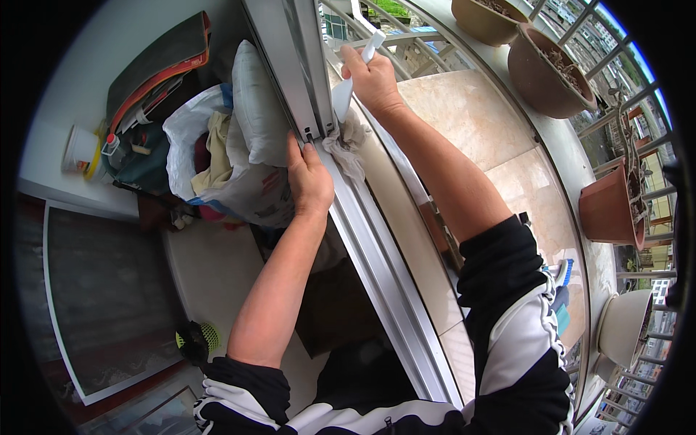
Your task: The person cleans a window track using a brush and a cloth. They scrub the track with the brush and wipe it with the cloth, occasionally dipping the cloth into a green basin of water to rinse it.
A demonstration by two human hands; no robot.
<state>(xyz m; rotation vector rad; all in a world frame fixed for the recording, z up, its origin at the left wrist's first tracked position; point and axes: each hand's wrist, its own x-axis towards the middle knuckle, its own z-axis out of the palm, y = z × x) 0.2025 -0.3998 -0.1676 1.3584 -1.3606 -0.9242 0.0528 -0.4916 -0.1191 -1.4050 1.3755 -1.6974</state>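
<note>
My right hand (374, 81) is closed around a white spray bottle (342, 99), held upright on the outer side of the window frame. Below the bottle, a crumpled pale cloth (348, 145) lies on the metal window track (380, 261), against the foot of the sliding sash (293, 65). My left hand (311, 179) is at the lower corner of the sash on the indoor side, its thumb and fingers touching the metal edge. Its palm is hidden, and nothing held shows in it.
Indoors, a white plastic bag of cloths (185, 136) and a pale pillow (253, 109) stand left of the sash. Outside are a tiled ledge (462, 114), a blue-bristled brush (567, 272), several plant pots (606, 206) and metal railings (652, 275).
</note>
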